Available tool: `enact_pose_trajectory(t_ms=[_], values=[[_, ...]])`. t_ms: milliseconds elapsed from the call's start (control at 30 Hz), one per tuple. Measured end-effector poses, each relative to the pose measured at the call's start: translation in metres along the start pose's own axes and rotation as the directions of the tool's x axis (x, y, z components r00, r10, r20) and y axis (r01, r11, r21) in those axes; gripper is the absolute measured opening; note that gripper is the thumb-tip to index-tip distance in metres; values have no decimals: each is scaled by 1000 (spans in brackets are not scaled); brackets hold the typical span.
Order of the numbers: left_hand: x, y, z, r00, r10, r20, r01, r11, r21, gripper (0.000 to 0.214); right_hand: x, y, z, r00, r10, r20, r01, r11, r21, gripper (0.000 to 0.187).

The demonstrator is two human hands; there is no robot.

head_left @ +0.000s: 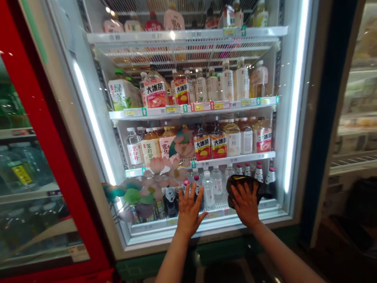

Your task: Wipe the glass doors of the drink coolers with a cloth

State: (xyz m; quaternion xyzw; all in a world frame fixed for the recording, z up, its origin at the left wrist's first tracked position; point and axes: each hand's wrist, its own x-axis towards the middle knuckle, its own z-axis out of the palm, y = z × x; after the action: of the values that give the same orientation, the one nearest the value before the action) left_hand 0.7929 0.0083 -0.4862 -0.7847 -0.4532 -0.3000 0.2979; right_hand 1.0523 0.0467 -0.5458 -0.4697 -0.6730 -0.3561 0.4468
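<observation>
My left hand (190, 210) lies with its fingers spread against the glass door (218, 232) of a lit drinks fridge, low in front of the bottom shelf. It holds nothing. To its right, my right hand (246, 202) presses a dark cloth (234, 182) against the same pane. The cloth shows a yellowish strip at its top and is partly hidden under my palm and fingers. Flower decals (159, 177) with pink petals and green leaves are on the glass, left of and above my left hand.
Behind the glass, shelves (200, 35) hold several rows of bottled drinks (156, 90). Clear water bottles (208, 190) stand on the bottom shelf. A red-framed fridge (67, 157) is at the left. Further shelving (353, 118) is at the right, above a blurred dark area.
</observation>
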Motion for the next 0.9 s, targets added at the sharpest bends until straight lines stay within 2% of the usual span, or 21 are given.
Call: enact_pose_trajectory(t_ms=[67,167,200,267,333,367,400,467,567,633,700,767,833,900], values=[[4,8,6,1000,-7,-17,7,1000,-5,105,-16,6,-1,995,-80,62,80,997,-4,65],[8,18,15,999,6,-39,-7,1000,-18,107,-6,14,-5,977,-136,162,139,990,-4,65],[9,21,18,999,11,-43,-12,1000,-24,108,1,19,-7,982,-100,163,103,995,-13,66],[12,25,21,999,20,-43,-21,999,-29,110,11,27,-9,993,61,96,-58,998,-29,69],[14,29,23,999,22,-34,-23,999,-24,110,7,31,-9,968,252,-7,-253,967,-32,72],[15,31,23,999,20,-30,-20,1000,-21,111,1,31,-8,950,311,-33,-312,949,-37,73],[17,33,24,1000,16,-26,-17,1000,-18,111,-5,29,-7,943,332,-35,-334,941,-49,74],[20,38,25,1000,14,-25,-14,1000,-22,111,-11,26,-7,955,297,10,-295,952,-86,76],[27,49,30,999,35,-40,-37,998,-44,110,6,34,-11,972,228,65,-220,970,-104,78],[31,56,34,997,55,-54,-58,997,-57,111,21,48,-14,964,262,48,-258,963,-74,76],[34,62,38,996,70,-61,-74,995,-67,112,23,61,-14,925,379,-1,-379,925,-18,73],[36,67,41,995,82,-59,-86,993,-74,113,9,66,-10,841,539,-45,-536,842,51,69],[37,70,43,994,93,-50,-97,993,-74,113,-8,65,-5,759,650,-43,-643,758,108,67],[39,72,46,994,103,-42,-106,992,-69,114,-14,66,-1,731,682,-17,-675,726,129,67]])
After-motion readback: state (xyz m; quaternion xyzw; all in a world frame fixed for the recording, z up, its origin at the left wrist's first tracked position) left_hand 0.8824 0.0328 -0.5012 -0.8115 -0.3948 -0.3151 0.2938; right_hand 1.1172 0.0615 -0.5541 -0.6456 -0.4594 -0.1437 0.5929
